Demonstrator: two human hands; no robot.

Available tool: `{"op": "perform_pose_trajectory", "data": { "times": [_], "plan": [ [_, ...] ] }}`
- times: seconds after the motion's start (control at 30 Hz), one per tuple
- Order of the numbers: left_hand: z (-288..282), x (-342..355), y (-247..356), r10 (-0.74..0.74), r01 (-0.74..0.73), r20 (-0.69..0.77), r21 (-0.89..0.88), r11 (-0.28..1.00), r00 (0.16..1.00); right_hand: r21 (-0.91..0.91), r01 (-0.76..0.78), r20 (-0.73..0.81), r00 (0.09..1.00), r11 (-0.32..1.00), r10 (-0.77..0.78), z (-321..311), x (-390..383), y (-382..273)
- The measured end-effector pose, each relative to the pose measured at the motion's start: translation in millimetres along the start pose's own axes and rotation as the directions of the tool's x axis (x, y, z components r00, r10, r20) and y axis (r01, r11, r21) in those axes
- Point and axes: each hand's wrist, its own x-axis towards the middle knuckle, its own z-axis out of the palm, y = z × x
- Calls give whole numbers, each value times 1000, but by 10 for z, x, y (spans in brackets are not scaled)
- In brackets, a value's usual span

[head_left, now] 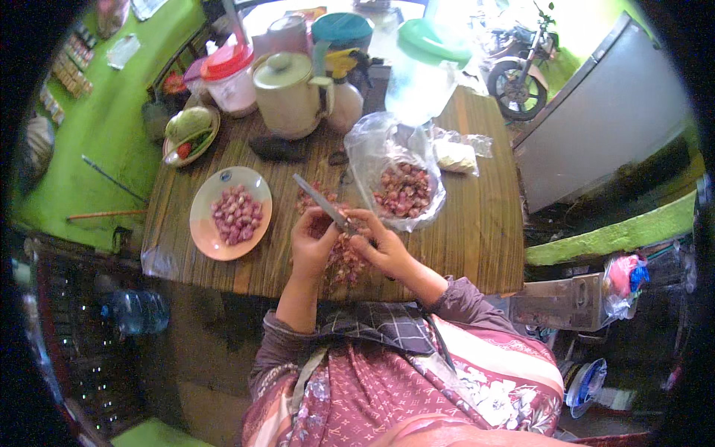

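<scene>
The right hand [383, 242] grips a thin metal knife [322, 201]; the left hand [313, 240] pinches a small shallot, hidden between its fingers. Papery pink skins [344, 262] litter the streaky wooden bench [477, 223], between a smooth round plate [205, 231] and a crinkled clear bag [380, 145].

Cream kettle [289, 93], green-lidded jug [421, 71], motorbike [518, 71] & veg bowl [191, 134].

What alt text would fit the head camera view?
Two hands, left and right, peel a shallot with a knife over a wooden table. A plate of peeled shallots sits left, a plastic bag of shallots ahead.
</scene>
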Motion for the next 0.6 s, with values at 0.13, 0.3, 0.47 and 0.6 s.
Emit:
{"op": "perform_pose_trajectory", "data": {
  "times": [0.13, 0.3, 0.47, 0.6],
  "plan": [
    [-1, -37, 29, 53, -60, 55, 127, 990, 997, 31, -15, -37, 999, 999, 16, 8, 4, -10],
    [44, -91, -4, 59, -63, 27, 167, 984, 998, 215, -65, -55, 995, 975, 78, 23, 39, 47],
    [15, -63, -101, -47, 45, -47, -47, 998, 998, 525, -157, 31, 986, 837, 165, 28, 55, 52],
    [-31, -88, -134, -90, 88, -12, -142, 986, 996, 486, -185, 44, 981, 854, 187, 67, 33, 37]
  ]
}}
